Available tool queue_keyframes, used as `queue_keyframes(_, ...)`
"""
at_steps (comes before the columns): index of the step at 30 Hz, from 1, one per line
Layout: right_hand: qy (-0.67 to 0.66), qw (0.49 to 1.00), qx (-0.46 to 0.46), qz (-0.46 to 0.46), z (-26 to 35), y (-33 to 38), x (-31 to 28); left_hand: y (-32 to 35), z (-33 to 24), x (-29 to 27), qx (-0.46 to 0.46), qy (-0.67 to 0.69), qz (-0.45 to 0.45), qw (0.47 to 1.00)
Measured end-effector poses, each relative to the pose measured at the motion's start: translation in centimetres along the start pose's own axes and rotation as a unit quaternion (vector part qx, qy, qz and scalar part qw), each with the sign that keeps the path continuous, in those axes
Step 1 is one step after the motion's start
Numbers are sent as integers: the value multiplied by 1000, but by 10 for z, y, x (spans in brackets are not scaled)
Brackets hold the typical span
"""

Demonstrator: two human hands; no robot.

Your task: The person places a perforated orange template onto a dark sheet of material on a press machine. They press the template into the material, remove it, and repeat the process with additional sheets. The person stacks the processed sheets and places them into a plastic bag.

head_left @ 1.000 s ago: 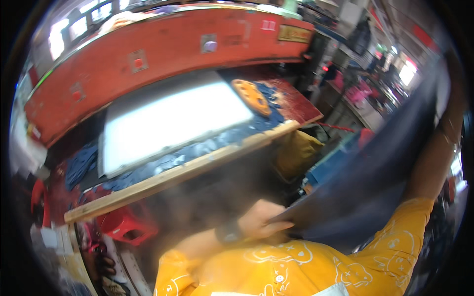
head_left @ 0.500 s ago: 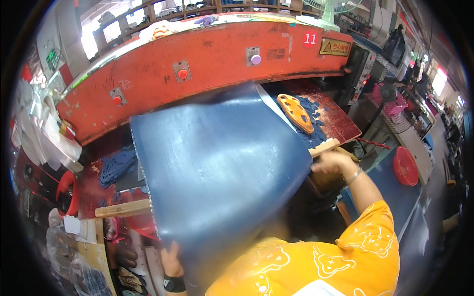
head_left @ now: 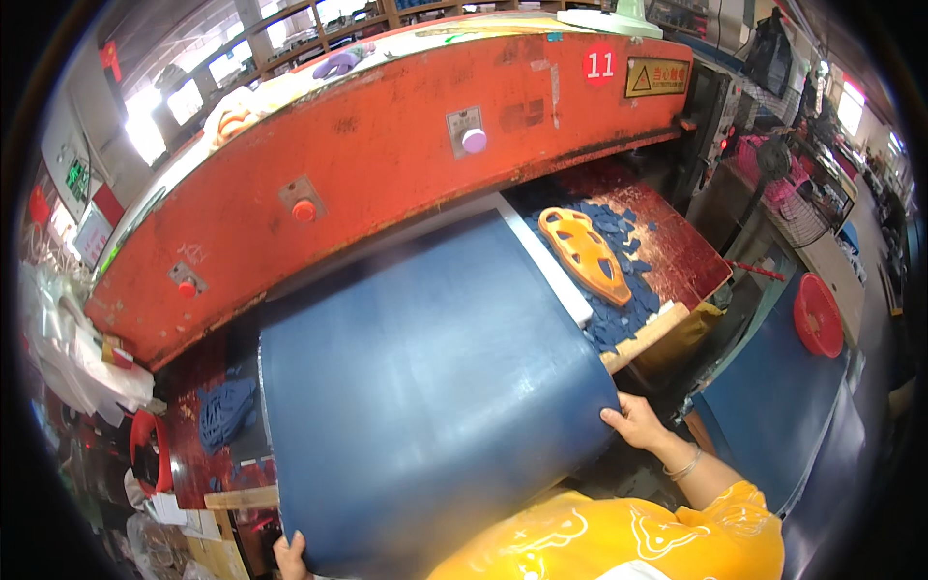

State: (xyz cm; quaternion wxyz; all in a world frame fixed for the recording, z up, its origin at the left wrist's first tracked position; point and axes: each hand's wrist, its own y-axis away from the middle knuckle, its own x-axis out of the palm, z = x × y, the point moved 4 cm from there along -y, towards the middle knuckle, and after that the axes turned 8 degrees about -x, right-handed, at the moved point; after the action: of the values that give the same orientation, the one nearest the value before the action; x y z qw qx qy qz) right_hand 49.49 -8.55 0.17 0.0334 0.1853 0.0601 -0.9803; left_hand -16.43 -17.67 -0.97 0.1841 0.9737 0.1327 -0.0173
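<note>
A large dark blue sheet (head_left: 425,387) of flexible material lies spread over the bed of a big orange press machine (head_left: 387,164), its near edge hanging toward me. My right hand (head_left: 638,423) grips the sheet's near right corner, with a bangle on the wrist. At the bottom edge of the view, my left hand (head_left: 288,557) holds the near left corner; only the fingers show. An orange cutting die (head_left: 583,253) rests on the red table to the right of the sheet, among several blue offcuts (head_left: 619,309).
A stack of blue sheets (head_left: 773,406) with a red bowl (head_left: 818,315) on it stands at my right. Blue scraps (head_left: 224,414) and a red container (head_left: 147,452) lie at the lower left. The press carries push buttons (head_left: 474,141) on its front.
The sheet swung from my right side over the white cutting board and dropped flat onto it. Both hands came down to its near corners.
</note>
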Motion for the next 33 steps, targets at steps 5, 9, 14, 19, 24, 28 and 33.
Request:
queue_keyframes(5,181,975,-69,-111,70,-243,-37,-221,-182,56,298,-293,-151,896)
queue_keyframes(9,225,963,-67,-129,45,-326,-90,-262,-245,232,365,-258,-109,888)
queue_keyframes(14,350,935,33,-40,-14,-262,-117,-165,-157,436,286,-637,94,710)
queue_keyframes(19,320,946,44,-38,-44,-269,-110,-209,-170,452,345,-569,72,743)
queue_keyframes(24,138,988,-39,-65,-27,-284,-138,-237,-181,463,356,-558,49,748)
queue_keyframes(28,-350,935,-35,-39,4,-228,-140,-233,-183,467,342,-564,33,751)
queue_keyframes(33,-803,585,94,-62,5,-130,-60,-244,-173,454,355,-562,57,745)
